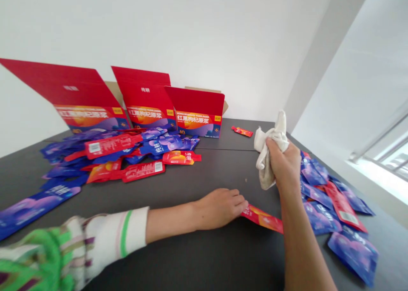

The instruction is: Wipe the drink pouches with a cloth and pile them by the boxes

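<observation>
My left hand is closed on the end of a red sachet with an orange print, low over the dark table. The sachet's other end reaches behind my right forearm. Bunched in my right hand is a white cloth, raised above the table. Just right of my right forearm lies a pile of blue and red sachets.
Three open red boxes stand at the back left, lids up. In front of them spreads a heap of blue and red sachets. One small red sachet lies near the white wall.
</observation>
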Motion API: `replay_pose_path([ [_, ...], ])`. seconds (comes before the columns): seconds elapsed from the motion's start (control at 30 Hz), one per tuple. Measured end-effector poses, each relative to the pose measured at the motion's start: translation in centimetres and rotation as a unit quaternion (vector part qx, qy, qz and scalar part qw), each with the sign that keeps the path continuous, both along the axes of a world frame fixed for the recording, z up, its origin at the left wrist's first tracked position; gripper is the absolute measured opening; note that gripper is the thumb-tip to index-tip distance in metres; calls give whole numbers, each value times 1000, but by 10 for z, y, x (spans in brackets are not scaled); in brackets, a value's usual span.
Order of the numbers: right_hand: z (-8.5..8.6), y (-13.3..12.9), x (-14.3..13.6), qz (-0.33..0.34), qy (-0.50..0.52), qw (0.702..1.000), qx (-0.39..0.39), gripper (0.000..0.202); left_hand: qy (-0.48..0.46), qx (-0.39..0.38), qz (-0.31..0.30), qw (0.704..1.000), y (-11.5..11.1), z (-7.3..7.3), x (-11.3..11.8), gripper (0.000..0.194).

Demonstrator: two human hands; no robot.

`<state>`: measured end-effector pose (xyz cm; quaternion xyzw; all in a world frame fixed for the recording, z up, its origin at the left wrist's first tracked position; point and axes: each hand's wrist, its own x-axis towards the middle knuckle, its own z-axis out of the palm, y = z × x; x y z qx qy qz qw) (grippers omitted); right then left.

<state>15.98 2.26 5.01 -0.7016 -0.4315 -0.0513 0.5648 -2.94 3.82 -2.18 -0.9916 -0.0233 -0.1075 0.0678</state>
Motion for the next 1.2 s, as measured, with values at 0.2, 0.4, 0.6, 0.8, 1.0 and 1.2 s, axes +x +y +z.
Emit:
replay_pose_path([
  [0.2, 1, -1, -58, 103, -110, 982, -117, 31, 0, -15, 141, 990, 24, 2, -118, 32],
  [0.4, -35, -12, -144, 283, -301, 863, -292, 28, -29, -132, 231, 963, 6, 2, -166, 35],
  [0.6, -47, -18, -166, 254, -325, 833, -370, 33, -78, -345, 323, 878, -3, 14, -175, 41],
  [0.8, -41, -14, -159, 239, -343, 817, -397, 30, -32, -565, 286, 773, 1, 26, -187, 53],
  [1.0, -47, -10, -154, 242, -327, 820, -403, 29, -19, -529, 328, 782, 0, 19, -184, 32],
  [1.2, -44, -11, -149, 237, -325, 831, -384, 27, 0, -511, 323, 796, -5, 22, -185, 28],
])
